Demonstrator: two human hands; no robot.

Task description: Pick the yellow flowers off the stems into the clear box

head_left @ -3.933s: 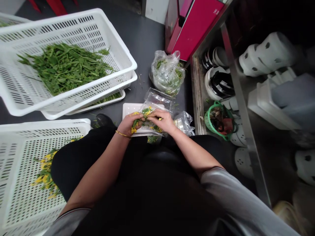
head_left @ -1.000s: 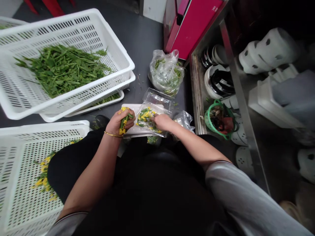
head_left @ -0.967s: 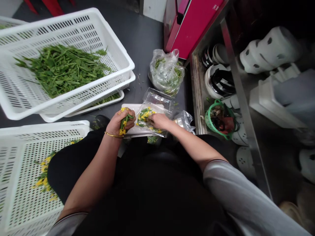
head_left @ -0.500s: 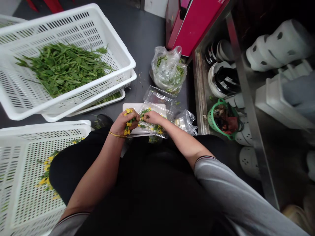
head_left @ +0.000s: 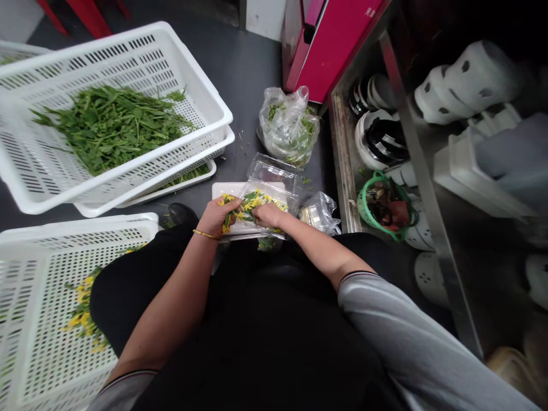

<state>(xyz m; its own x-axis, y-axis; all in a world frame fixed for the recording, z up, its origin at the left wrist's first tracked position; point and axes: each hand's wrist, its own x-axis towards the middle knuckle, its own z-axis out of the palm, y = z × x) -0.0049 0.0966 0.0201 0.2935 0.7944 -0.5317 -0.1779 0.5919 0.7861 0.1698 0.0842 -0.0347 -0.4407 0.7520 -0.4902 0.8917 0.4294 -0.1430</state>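
My left hand (head_left: 217, 216) is closed round a small bunch of yellow flowers with green stems (head_left: 228, 212). Close beside it, my right hand (head_left: 268, 215) is pinched on more stems at the near edge of a clear plastic box (head_left: 286, 197) that holds yellow flowers and green stems (head_left: 257, 200). The box lies on a white tray (head_left: 220, 190) on the floor in front of my knees. Another clear box, with nothing in it, (head_left: 273, 169) sits just behind.
A white crate of green leaves (head_left: 107, 120) stands stacked at far left, and a white crate with a few yellow flowers (head_left: 64, 297) at near left. A plastic bag of green trimmings (head_left: 291, 127) lies ahead. A steel shelf with shoes and a green basket (head_left: 385, 205) runs along the right.
My hands came together again over the clear box: the left moved right with its bunch, and the right drew back toward it from the box's right side.
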